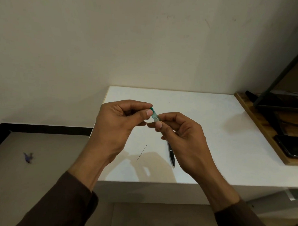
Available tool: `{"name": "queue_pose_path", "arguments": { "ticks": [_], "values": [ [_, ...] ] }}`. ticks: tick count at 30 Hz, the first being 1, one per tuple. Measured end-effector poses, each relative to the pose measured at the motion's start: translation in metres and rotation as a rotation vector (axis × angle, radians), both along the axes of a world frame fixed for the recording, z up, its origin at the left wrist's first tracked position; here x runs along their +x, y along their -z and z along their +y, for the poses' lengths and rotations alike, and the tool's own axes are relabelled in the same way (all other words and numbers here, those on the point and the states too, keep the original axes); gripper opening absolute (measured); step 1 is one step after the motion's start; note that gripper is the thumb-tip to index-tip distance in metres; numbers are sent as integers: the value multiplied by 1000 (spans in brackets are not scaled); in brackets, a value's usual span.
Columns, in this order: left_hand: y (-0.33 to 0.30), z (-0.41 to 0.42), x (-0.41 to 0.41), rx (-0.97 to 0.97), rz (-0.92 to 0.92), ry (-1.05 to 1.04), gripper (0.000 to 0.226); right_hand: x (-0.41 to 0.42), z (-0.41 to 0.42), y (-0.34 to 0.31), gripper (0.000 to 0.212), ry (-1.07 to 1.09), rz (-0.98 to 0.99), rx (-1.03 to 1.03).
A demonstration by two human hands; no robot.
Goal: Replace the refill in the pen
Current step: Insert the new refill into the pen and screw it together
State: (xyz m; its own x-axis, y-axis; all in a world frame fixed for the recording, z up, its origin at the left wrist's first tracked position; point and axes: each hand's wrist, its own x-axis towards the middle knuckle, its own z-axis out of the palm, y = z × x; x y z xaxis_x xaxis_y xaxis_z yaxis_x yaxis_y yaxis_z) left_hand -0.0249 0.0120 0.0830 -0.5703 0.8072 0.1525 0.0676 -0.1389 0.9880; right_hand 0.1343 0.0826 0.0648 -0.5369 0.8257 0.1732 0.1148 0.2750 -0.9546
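Observation:
A clear pen barrel with a green end (pixel 154 114) is held above the white table (pixel 213 127). My left hand (pixel 118 127) pinches its green end between thumb and forefinger. My right hand (pixel 179 133) grips the lower part of the barrel, and most of its length is hidden inside that fist. A thin dark refill (pixel 141 153) lies loose on the table below my hands. A black pen (pixel 171 155) lies on the table next to my right wrist, partly covered by the hand.
A wooden tray (pixel 256 126) with dark objects and a black stand sits at the table's right edge. The table's front edge runs below my wrists. A small blue scrap (pixel 28 157) lies on the floor at left. A wall stands behind the table.

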Motion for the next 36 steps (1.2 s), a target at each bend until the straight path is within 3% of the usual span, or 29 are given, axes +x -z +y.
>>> {"name": "queue_pose_path", "arguments": {
  "ticks": [3,7,12,19,31,36],
  "values": [
    [17,-2,-20,-127,45,-92,13,6,7,6,33,63,-110,56],
    [50,-8,-39,-396,194,-112,12,18,19,14,20,214,-193,74],
    [72,-3,-41,-541,373,-135,14,26,34,27,8,293,-298,-9],
    [84,1,-37,-570,544,-158,17,29,37,37,14,316,-435,-79],
    [76,-3,-35,-508,521,-258,9,28,39,38,13,365,-435,-50],
    [64,-13,-31,-538,523,-175,7,15,20,35,15,141,-521,113]
  ]
}}
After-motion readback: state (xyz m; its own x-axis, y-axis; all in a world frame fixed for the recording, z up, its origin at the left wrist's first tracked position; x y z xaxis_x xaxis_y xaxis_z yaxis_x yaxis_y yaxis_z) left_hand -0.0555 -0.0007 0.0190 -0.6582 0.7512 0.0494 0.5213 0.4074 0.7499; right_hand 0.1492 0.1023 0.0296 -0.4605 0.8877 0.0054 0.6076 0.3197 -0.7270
